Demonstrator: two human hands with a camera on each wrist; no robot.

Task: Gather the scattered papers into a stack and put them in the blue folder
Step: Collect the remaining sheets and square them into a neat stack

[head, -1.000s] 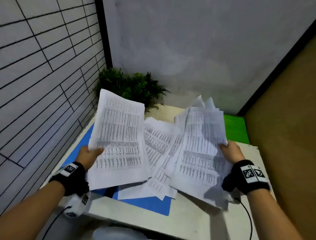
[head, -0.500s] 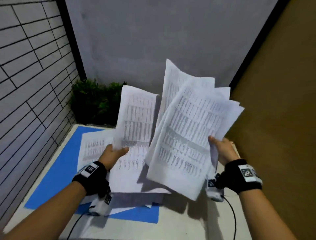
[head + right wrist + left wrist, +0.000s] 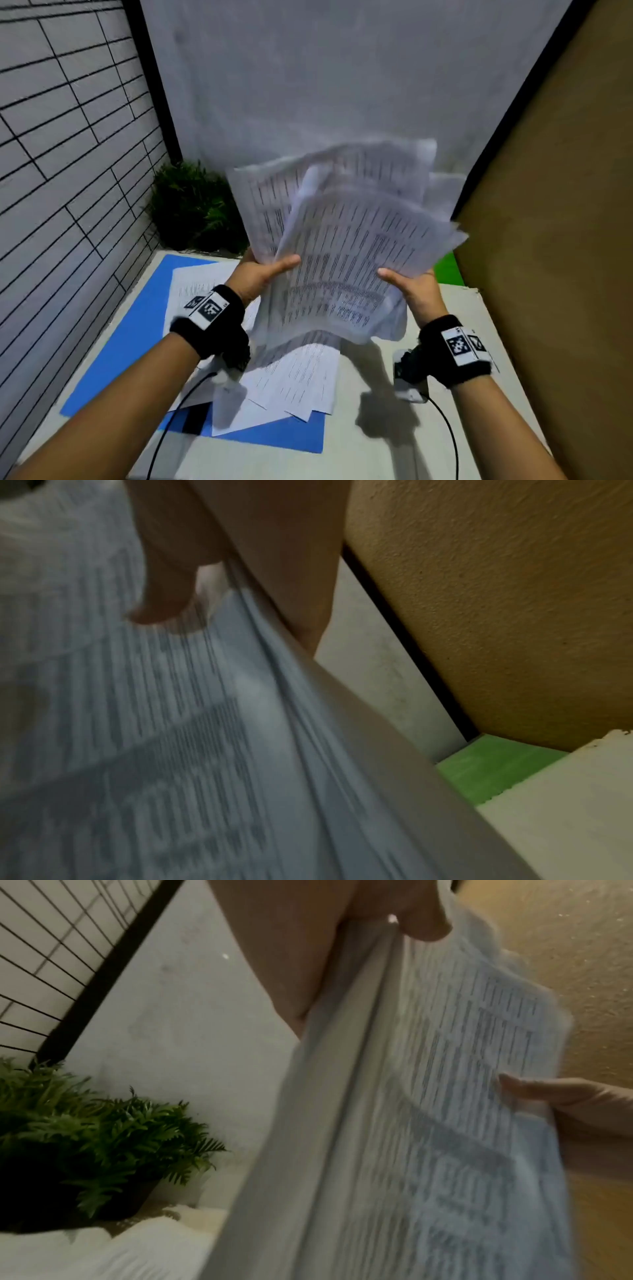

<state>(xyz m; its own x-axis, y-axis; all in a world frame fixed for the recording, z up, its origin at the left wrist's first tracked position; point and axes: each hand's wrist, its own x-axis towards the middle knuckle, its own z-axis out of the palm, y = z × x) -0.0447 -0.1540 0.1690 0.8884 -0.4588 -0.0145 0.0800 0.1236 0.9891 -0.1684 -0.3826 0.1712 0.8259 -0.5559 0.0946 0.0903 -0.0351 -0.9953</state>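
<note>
papers [image 3: 346, 246] pinched by l hand [image 3: 257, 274] & r hand [image 3: 412, 287] fingers, above blue folder [image 3: 130, 329].

Desk [image 3: 363, 455]: carries the folder and the loose papers.
Folder [image 3: 130, 329]: lies flat on the desk's left part.
Loose papers [image 3: 301, 380]: lie on the folder, toward its right edge, partly overhanging its near edge.
Held sheaf [image 3: 342, 260]: raised above the folder's right edge, over the loose papers, fanned and tilted away.
Left hand [image 3: 260, 274]: at the sheaf's left edge, thumb on its front.
Right hand [image 3: 411, 287]: at the sheaf's right edge, right of the folder.
Plant [image 3: 195, 209]: behind the folder, at the desk's far left corner.
</note>
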